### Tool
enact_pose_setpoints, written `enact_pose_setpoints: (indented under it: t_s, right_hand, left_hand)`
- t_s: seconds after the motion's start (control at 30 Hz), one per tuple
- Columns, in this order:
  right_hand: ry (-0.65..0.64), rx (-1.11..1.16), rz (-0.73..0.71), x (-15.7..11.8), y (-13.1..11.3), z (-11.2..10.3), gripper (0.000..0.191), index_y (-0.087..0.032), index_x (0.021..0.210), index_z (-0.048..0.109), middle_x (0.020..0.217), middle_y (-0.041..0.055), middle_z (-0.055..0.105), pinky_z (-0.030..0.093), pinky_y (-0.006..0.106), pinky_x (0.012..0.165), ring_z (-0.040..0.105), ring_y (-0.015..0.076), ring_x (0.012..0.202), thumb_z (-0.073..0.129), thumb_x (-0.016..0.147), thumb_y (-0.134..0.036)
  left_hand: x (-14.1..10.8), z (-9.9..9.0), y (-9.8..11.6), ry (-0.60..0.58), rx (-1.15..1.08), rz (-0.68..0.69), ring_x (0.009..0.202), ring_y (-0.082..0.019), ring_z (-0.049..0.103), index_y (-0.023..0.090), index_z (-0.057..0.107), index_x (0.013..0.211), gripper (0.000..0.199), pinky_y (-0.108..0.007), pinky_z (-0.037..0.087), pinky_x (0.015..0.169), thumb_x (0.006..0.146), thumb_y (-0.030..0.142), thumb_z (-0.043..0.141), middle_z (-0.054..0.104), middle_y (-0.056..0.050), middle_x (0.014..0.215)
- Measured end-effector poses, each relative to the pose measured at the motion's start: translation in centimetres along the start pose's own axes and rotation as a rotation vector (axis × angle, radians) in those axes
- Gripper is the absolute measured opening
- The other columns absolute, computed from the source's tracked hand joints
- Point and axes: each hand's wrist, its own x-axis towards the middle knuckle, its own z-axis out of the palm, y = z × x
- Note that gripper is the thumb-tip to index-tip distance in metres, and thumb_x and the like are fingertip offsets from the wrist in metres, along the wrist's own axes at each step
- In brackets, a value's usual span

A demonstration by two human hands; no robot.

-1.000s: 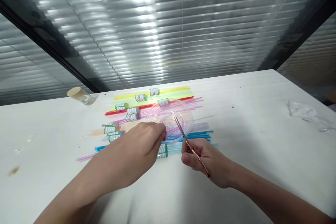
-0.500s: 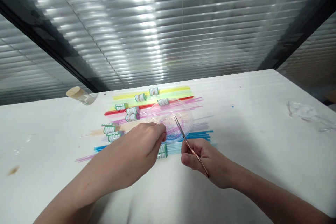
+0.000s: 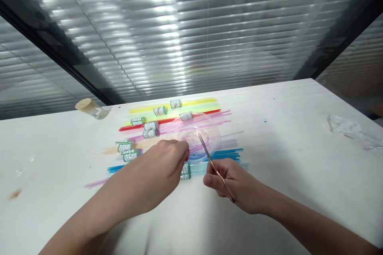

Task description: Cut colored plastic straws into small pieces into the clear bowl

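My left hand [image 3: 164,163] is closed round a few thin pink straws [image 3: 95,183]. Their far ends poke out past my fingertips, over a clear round plastic bowl [image 3: 216,124]. Small clear and bluish bits lie in the bowl. A pair of scissors [image 3: 220,176] with copper-coloured handles is in my right hand [image 3: 236,187]. Its narrow silver blades look nearly closed and point up and away, above the bowl's right part and close to the straw ends. Whether the blades touch a straw, I cannot tell.
Bundles of thin straws in yellow [image 3: 197,102], red [image 3: 170,120], blue [image 3: 227,153] and other colours lie under and around the bowl, several with paper labels [image 3: 175,104]. A corked jar [image 3: 92,108] stands back left. Crumpled clear plastic [image 3: 347,125] lies at right. Window blinds rise behind the table.
My right hand and the scissors have shifted slightly left. The near ends of the pink straws have moved a little down and left. My left hand stays almost in place.
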Motion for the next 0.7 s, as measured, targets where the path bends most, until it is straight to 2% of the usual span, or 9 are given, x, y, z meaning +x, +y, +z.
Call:
enact_pose_setpoints:
  t_s: [0.23, 0.43, 0.7]
  right_hand:
    - [0.034, -0.019, 0.010, 0.03, 0.03, 0.24, 0.050, -0.020, 0.067, 0.040, 0.052, -0.0095, 0.034, 0.020, 0.021, 0.044, 0.026, 0.0063, 0.048, 0.062, 0.087, -0.060]
    - [0.055, 0.046, -0.005, 0.06, 0.01, 0.28, 0.052, -0.020, 0.065, 0.042, 0.044, -0.0111, 0.029, 0.016, 0.024, 0.044, 0.021, 0.0059, 0.043, 0.050, 0.091, -0.065]
    - [0.013, 0.022, -0.027, -0.28, -0.22, 0.06, 0.051, -0.020, 0.066, 0.039, 0.051, -0.0099, 0.029, 0.015, 0.025, 0.044, 0.021, 0.0071, 0.047, 0.057, 0.089, -0.062]
  left_hand:
    - [0.38, 0.04, -0.27, 0.027, 0.005, 0.006, 0.068, -0.018, 0.050, 0.023, 0.044, 0.077, 0.026, -0.035, 0.038, 0.064, 0.096, 0.030, 0.029, 0.057, 0.000, 0.075]
    - [0.46, -0.29, -0.23, 0.040, 0.012, -0.020, 0.069, -0.018, 0.049, 0.023, 0.046, 0.077, 0.029, -0.033, 0.037, 0.060, 0.097, 0.031, 0.027, 0.055, 0.000, 0.074]
    - [0.42, 0.07, -0.11, 0.063, -0.004, 0.025, 0.074, -0.019, 0.052, 0.023, 0.049, 0.081, 0.032, -0.036, 0.040, 0.068, 0.099, 0.037, 0.027, 0.059, 0.000, 0.081]
